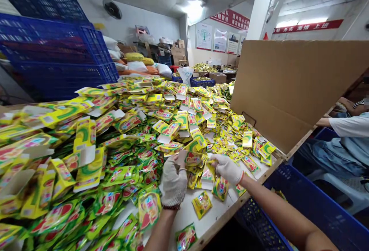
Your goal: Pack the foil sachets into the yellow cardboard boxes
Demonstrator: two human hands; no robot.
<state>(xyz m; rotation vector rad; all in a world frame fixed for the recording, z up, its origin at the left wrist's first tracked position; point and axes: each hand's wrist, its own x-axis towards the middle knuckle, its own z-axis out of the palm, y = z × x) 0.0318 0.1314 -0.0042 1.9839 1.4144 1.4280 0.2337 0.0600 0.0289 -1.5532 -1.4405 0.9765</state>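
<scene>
My gloved right hand is pinching a yellow sachet above the white tabletop, and its forearm is crossing the wooden edge. My gloved left hand is curling just beside a yellow packet; I cannot tell if the fingers are closing on it. On its left, green sachets are crowding near the wrist. Toward the edge, some bare surface is showing around one loose sachet. Farther right, a cardboard panel is limiting the room.
</scene>
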